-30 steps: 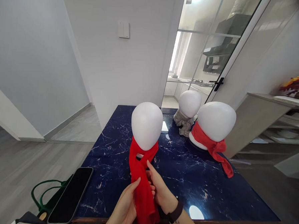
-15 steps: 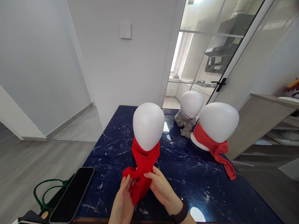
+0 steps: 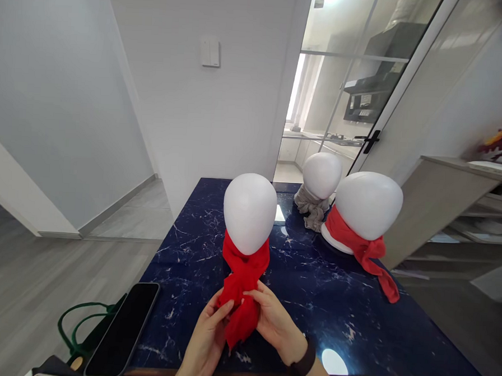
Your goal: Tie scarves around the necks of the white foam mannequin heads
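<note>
A bright red scarf [image 3: 247, 269] is wrapped around the neck of a white mannequin head [image 3: 249, 213] near the middle of the table. Its loose part hangs down in front, bunched between my hands. My left hand [image 3: 213, 323] grips the cloth from the left, thumb on top. From the right, my right hand [image 3: 269, 315], with a dark band on the wrist, pinches the scarf with thumb over fingers. Parts of the fingers are hidden behind the cloth.
Back right stand a mannequin head [image 3: 368, 205] with a knotted red scarf [image 3: 353, 238] and another head [image 3: 321, 175] with a grey scarf [image 3: 313, 208]. A phone [image 3: 123, 330] and a green-handled bag [image 3: 91, 337] lie left of the dark marbled table [image 3: 394, 336].
My left hand has turned, its thumb now over the cloth. The scarf's left end has been drawn in toward the middle. My right hand stays nearly in place.
</note>
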Tool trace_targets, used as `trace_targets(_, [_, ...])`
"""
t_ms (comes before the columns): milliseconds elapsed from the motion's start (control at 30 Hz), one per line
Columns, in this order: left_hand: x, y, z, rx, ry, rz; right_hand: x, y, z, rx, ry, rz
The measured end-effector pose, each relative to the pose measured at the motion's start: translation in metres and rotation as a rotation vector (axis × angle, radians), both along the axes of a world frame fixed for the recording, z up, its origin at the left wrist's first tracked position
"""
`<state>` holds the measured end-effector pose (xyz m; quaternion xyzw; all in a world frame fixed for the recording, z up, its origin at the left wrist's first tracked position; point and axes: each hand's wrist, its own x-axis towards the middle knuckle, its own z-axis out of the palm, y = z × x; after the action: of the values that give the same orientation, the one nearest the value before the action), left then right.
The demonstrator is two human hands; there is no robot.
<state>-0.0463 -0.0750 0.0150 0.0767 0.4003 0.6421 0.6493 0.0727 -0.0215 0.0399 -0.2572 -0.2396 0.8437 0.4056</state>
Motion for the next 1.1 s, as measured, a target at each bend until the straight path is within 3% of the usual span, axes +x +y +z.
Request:
trace_targets(133, [-0.016,0.002,-0.012,0.03,0.446,0.115,0.005,0.002,-0.004,0.057,-0.088,-0.002])
trace_targets(200, [-0.027,0.004,-0.008,0.009,0.63,0.191,0.008,0.003,-0.008,0.072,-0.15,-0.011])
trace_targets(267, [-0.035,0.007,0.003,0.011,0.685,0.177,0.01,0.002,-0.015,0.08,-0.182,-0.006])
trace_targets(433, [-0.036,0.014,0.04,-0.029,0.38,-0.026,0.012,-0.002,-0.028,0.115,-0.19,0.044])
trace_targets(567, [-0.032,0.024,0.063,-0.198,0.028,-0.052,0.014,-0.003,-0.032,0.132,-0.197,0.034])
trace_targets(667, [-0.028,0.035,0.067,-0.145,-0.04,-0.057,0.014,-0.003,-0.031,0.127,-0.2,0.026])
trace_targets(767, [-0.024,0.047,0.056,0.077,0.014,-0.102,0.011,-0.002,-0.029,0.126,-0.191,0.011])
trace_targets(867, [-0.025,0.054,0.039,0.322,0.285,-0.186,0.01,-0.002,-0.026,0.141,-0.174,0.011])
trace_targets(967, [-0.031,0.055,0.027,0.493,0.912,-0.313,0.01,-0.001,-0.025,0.155,-0.158,0.019])
trace_targets(1033, [-0.035,0.053,0.023,0.531,1.331,-0.384,0.01,0.0,-0.026,0.159,-0.155,0.02])
trace_targets(1100, [-0.037,0.052,0.021,0.528,1.619,-0.42,0.01,0.0,-0.026,0.162,-0.156,0.021])
